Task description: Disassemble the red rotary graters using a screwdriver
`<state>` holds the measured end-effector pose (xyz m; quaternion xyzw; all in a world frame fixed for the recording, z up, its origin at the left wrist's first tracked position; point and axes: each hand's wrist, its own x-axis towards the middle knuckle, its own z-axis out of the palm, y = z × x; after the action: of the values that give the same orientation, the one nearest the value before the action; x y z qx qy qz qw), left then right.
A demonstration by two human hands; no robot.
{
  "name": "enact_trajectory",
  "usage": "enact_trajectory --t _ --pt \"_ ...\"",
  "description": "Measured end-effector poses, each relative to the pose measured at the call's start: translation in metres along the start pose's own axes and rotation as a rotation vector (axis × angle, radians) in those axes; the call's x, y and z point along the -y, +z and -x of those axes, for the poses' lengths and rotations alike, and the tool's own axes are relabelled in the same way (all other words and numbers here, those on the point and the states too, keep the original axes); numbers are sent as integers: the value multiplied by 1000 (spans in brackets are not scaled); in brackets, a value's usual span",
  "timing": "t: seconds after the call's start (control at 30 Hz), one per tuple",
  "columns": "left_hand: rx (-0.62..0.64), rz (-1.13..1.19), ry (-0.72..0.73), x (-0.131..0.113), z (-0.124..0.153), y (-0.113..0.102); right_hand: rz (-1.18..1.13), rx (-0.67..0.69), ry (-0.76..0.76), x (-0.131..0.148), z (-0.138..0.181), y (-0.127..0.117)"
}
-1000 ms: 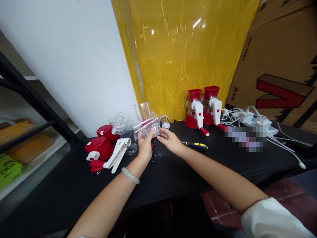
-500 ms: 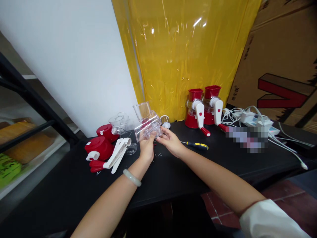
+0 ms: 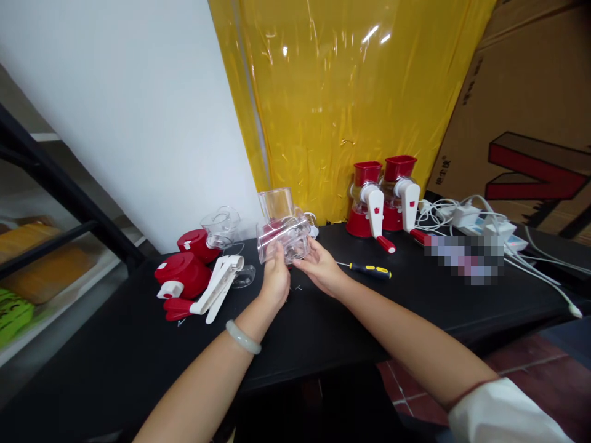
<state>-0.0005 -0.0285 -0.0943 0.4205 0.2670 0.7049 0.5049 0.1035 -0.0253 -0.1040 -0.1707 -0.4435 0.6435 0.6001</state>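
Note:
A clear plastic grater housing [image 3: 281,224] with a square chute on top is held above the black table. My left hand [image 3: 276,280] grips its lower left, thumb on the near side. My right hand [image 3: 323,267] grips its lower right end with bent fingers. Behind the housing a grater drum [image 3: 312,223] is partly hidden. Right of my right hand lies a screwdriver [image 3: 369,270] with a black and yellow handle. Several small screws [image 3: 298,288] lie below my hands. White crank handles with red grips [image 3: 217,289] lie to the left.
Two red bases [image 3: 184,275] and another clear housing [image 3: 221,223] stand at the left. Two assembled red and white drum graters [image 3: 367,206] stand at the back right. White cables and chargers [image 3: 466,215] lie at the far right, beside a cardboard box [image 3: 517,92].
The clear housing, still in both hands, has shifted slightly right and turned a little more upright, covering more of the grater drum. The camera view has shifted slightly.

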Motion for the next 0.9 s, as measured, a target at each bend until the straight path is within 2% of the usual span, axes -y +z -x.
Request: enact_trajectory --t 0.2,0.37,0.57,0.73,0.8,0.9 --pt "-43 -33 13 -5 -1 -9 -42 0 65 6 5 3" --pt "13 -75 24 -6 2 -10 -64 -27 83 0 6 8" --pt "-40 -295 166 -6 13 -2 -122 -112 38 -15 12 14" --pt "-104 -376 222 -14 16 0 -195 -99 55 -8 16 21" --pt "-118 -381 232 -15 15 0 -204 -153 115 -5 12 16" --pt "-113 -379 283 -13 13 -2 -89 -387 121 -4 1 2"
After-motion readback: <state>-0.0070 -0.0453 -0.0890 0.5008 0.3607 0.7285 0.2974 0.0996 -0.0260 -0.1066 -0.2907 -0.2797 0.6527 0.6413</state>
